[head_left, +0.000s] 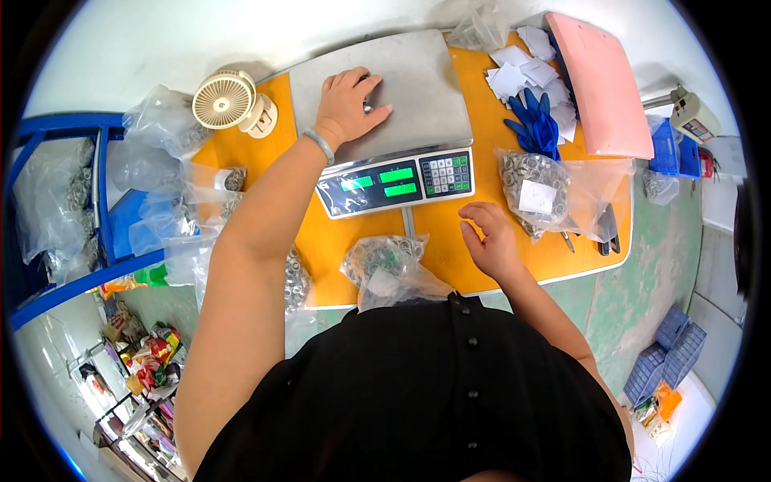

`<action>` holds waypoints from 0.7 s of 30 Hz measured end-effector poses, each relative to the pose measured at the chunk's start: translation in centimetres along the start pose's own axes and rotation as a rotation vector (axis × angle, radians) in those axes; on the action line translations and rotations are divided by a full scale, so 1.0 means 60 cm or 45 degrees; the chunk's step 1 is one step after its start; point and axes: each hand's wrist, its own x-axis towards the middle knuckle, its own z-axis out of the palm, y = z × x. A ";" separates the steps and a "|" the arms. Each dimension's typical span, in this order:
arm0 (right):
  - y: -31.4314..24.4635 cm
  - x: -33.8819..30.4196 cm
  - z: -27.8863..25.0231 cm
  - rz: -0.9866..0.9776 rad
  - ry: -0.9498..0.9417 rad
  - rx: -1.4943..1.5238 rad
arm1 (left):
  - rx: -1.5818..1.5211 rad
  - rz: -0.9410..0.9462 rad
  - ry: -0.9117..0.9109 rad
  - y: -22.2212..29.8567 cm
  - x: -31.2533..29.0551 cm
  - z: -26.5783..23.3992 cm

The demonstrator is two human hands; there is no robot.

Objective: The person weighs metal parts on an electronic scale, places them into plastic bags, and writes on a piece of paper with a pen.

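My left hand (347, 106) rests on the bare metal plate of a digital weighing scale (418, 88), fingers bent and thumb spread away from them. Small shiny metal pieces (367, 105) peek out between its thumb and fingers; the palm hides the rest. In front of the scale's lit green display, my right hand (491, 243) hovers over the yellow table, fingers loosely curled, thumb apart, nothing visible in it. Close to it lies a clear bag of metal rings (532, 181) with a white label. Another bag of rings (381, 261) sits at the table's near edge.
A beige fan (225, 100) stands back left, beside plastic bags and a blue rack (104, 193). Back right are blue gloves (536, 124), white paper slips (514, 72) and a pink folder (598, 88). A black stapler (609, 229) lies near the right edge.
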 end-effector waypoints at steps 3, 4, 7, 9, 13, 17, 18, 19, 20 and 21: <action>0.000 -0.004 0.003 0.023 -0.005 0.004 | 0.029 -0.030 -0.064 0.005 0.004 -0.006; -0.001 -0.005 0.003 0.031 -0.006 0.007 | 0.040 -0.042 -0.085 0.006 0.004 -0.007; 0.002 -0.008 0.005 0.027 0.011 0.012 | 0.060 -0.061 -0.117 0.006 0.007 -0.009; 0.003 -0.010 0.006 0.035 0.002 -0.001 | 0.046 -0.069 -0.132 0.005 0.007 -0.010; 0.001 -0.011 0.006 0.048 -0.010 -0.017 | 0.032 -0.058 -0.121 0.003 0.006 -0.010; 0.003 -0.015 0.011 0.030 -0.014 -0.008 | -0.001 -0.043 -0.018 0.002 0.000 -0.015; 0.002 -0.015 0.012 0.025 -0.018 -0.007 | -0.019 -0.044 0.013 0.001 -0.003 -0.019; 0.003 -0.016 0.013 0.023 -0.019 -0.005 | -0.037 -0.042 0.042 0.002 -0.005 -0.024; 0.004 -0.017 0.015 0.022 -0.026 -0.005 | -0.051 -0.042 0.073 0.004 -0.010 -0.032; 0.006 -0.018 0.018 0.019 -0.035 -0.004 | -0.062 -0.045 0.106 0.005 -0.019 -0.041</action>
